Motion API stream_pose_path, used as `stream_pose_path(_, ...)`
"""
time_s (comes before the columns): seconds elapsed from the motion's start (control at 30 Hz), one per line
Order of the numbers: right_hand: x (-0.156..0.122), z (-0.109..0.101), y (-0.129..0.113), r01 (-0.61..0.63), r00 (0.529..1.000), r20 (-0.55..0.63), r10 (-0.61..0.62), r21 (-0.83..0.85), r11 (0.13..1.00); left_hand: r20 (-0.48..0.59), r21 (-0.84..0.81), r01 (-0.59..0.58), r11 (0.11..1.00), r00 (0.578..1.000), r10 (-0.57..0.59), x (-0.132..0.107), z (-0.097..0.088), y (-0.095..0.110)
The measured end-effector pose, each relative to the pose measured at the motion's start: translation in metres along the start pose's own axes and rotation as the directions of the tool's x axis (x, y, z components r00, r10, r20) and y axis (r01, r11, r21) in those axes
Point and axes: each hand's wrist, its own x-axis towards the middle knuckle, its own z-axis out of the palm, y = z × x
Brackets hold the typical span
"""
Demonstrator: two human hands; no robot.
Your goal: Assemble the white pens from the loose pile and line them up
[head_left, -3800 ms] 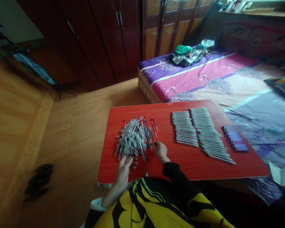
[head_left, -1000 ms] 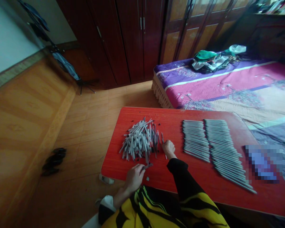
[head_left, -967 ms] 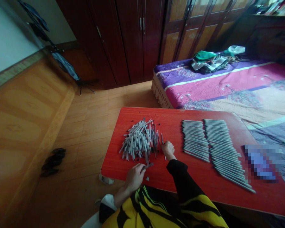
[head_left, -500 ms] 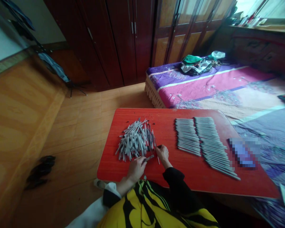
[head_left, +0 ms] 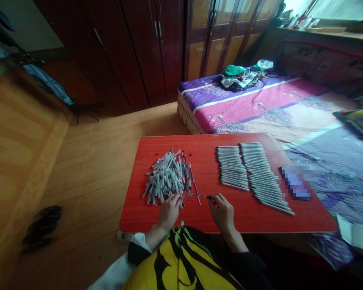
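Observation:
My left hand [head_left: 169, 211] pinches a short greyish tube that looks like a pen barrel [head_left: 185, 195], near the front of a pile of similar pen barrels [head_left: 165, 175]. Between the fingertips of my right hand [head_left: 222, 211] is a thin dark rod like a pen refill [head_left: 201, 196]. It lies level, its far end meeting the barrel; whether the tip is inside is too small to tell. Several loose dark refills [head_left: 186, 173] lie right of the pile, with one single refill [head_left: 196, 189] slanting apart from them.
On the red table [head_left: 202, 219], two columns of grey pens [head_left: 232, 167] lie side by side at the right. Beyond them is a blurred purple packet [head_left: 296, 183]. A bed [head_left: 245, 110] stands behind and to the right, and dark shoes [head_left: 44, 225] are on the floor.
My right hand has lifted a refill from beside the pile and moved right and nearer me. The refill now lines up with the barrel in my left hand. The view has shifted slightly.

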Motion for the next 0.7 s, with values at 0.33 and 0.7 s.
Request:
stream_pose_path(0.33, 0.009, -0.01, 0.006, 0.127, 0.992, 0.013, -0.126, -0.183, 0.975, 0.008, 0.012, 0.021, 1.0, 1.0, -0.021, 0.001, 0.001, -0.003)
stream_pose_path(0.7, 0.017, -0.023, 0.0, 0.205, 0.979, 0.078, -0.19, -0.306, 0.93, 0.056, 0.116, 0.012, 0.993, 0.998, -0.019, 0.001, -0.002, -0.003)
